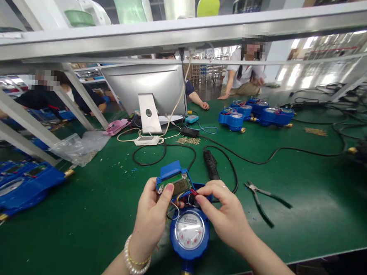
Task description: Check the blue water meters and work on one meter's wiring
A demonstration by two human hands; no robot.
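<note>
Right there at the near edge of the green bench (pixel 292 194), a blue water meter (pixel 189 234) lies dial-up. The left hand (pixel 150 218) pinches the green circuit board (pixel 178 184) with its small display, lifted above the meter's housing. The right hand (pixel 225 212) grips the red wires (pixel 193 193) beside that board between thumb and fingertips. Pliers (pixel 265 199) lie nearby to the right.
</note>
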